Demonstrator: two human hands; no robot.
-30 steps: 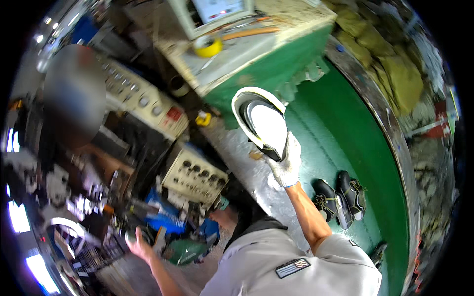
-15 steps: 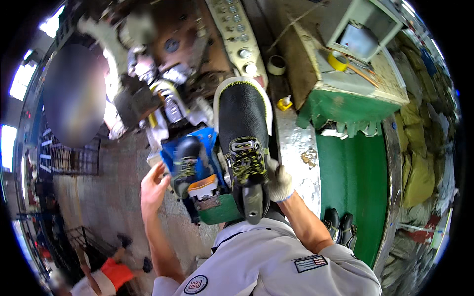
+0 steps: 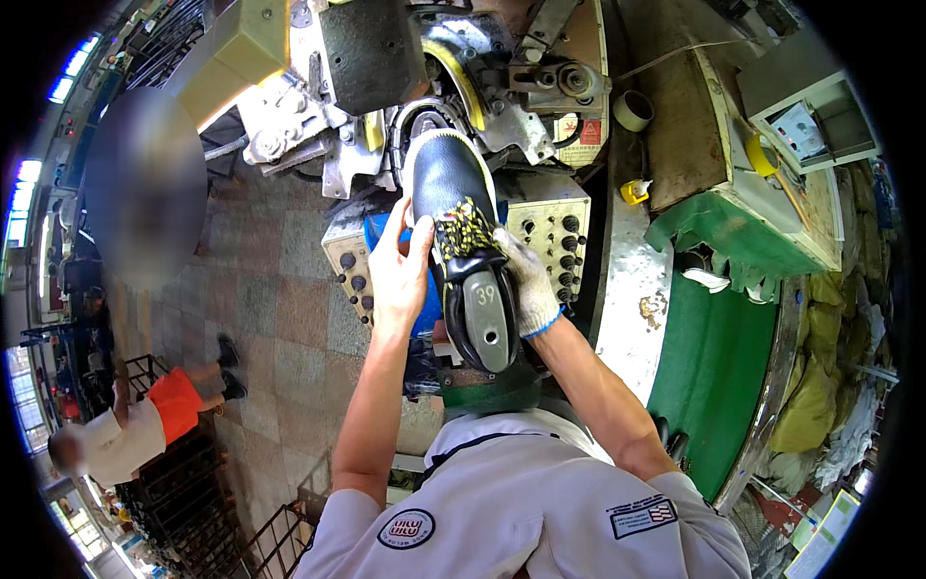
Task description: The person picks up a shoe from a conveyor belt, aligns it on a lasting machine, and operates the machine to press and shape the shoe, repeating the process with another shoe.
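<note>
A black leather shoe (image 3: 451,179) with yellow-and-black laces and a pale stitched edge is held before me, its toe pointing away. A grey shoe last (image 3: 488,314) sticks out of its heel opening. Bare, my left hand (image 3: 398,275) presses fingers and thumb against the shoe's left side. My right hand (image 3: 528,282), in a pale knitted glove with a blue cuff edge, grips the other side near the laces and heel. The toe reaches in among the metal clamps (image 3: 468,82) of a machine; whether it touches them I cannot tell.
Beneath the shoe is a blue tray (image 3: 424,321), mostly covered. Control panels with black knobs (image 3: 550,241) flank it. To the right stand a worn metal ledge (image 3: 632,309), a green surface (image 3: 719,357) and a cabinet with yellow tape (image 3: 760,154). Another person (image 3: 145,415) is far left.
My left hand has come from the left, off the shoe, onto its side. The shoe's toe now lies at the machine's clamps. My view has shifted, showing more of the machine front.
</note>
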